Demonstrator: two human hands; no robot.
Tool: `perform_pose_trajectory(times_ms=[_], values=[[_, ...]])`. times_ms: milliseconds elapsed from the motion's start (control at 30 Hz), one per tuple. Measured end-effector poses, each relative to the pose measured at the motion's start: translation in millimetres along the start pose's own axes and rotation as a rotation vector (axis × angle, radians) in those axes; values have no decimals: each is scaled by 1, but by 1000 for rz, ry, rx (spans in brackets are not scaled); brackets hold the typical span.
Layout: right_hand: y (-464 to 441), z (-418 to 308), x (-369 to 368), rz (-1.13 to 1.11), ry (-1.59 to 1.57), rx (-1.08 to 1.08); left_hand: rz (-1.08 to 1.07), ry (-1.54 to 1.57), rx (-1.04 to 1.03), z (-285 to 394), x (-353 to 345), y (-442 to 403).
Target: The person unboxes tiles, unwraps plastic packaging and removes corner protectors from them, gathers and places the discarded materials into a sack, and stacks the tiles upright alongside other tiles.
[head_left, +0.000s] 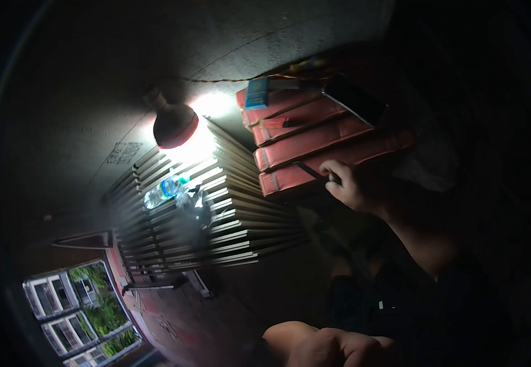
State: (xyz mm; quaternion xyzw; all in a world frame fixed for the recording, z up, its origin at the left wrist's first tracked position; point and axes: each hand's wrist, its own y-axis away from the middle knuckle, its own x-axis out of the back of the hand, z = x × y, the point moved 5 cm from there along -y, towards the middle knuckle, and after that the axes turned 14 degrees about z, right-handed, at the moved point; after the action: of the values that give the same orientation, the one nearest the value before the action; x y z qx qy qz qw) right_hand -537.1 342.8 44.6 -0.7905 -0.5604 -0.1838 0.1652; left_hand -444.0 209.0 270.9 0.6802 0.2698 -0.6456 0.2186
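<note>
My right hand (pixel 346 186) pinches a slim dark stick-like tool (pixel 309 170). Its outer end lies over the nearest of several long red packages (pixel 302 151) set side by side; whether it touches the package I cannot tell. On those packages rest a dark-screened smartphone (pixel 356 100), a small blue packet (pixel 256 93) and a small red item with a dark end (pixel 274 123). Low in the view, close to my body, my left hand (pixel 333 347) has its fingers folded in shadow. What it holds, if anything, is hidden.
A bright bulb-shaped lamp (pixel 175 126) glows beside a stack of long slats (pixel 235 211). A water bottle (pixel 162 192) and a crumpled clear plastic bag (pixel 193 205) lie on the slats. A twisted cord (pixel 229 81) runs along the wall. A barred window (pixel 85 312) lets in daylight.
</note>
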Motion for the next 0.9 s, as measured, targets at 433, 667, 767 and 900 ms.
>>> perform_pose_trajectory(times_ms=[433, 667, 767, 900], values=[[143, 111, 164, 215, -117, -408, 123, -2991, -504, 38, 305, -66], [124, 82, 131, 334, 263, 217, 98, -3049, -631, 24, 317, -82], [103, 55, 120, 233, 455, 314, 187, -3096, -605, 30, 326, -80], [84, 58, 94, 184, 606, 396, 182, -2975, -529, 37, 309, -85]])
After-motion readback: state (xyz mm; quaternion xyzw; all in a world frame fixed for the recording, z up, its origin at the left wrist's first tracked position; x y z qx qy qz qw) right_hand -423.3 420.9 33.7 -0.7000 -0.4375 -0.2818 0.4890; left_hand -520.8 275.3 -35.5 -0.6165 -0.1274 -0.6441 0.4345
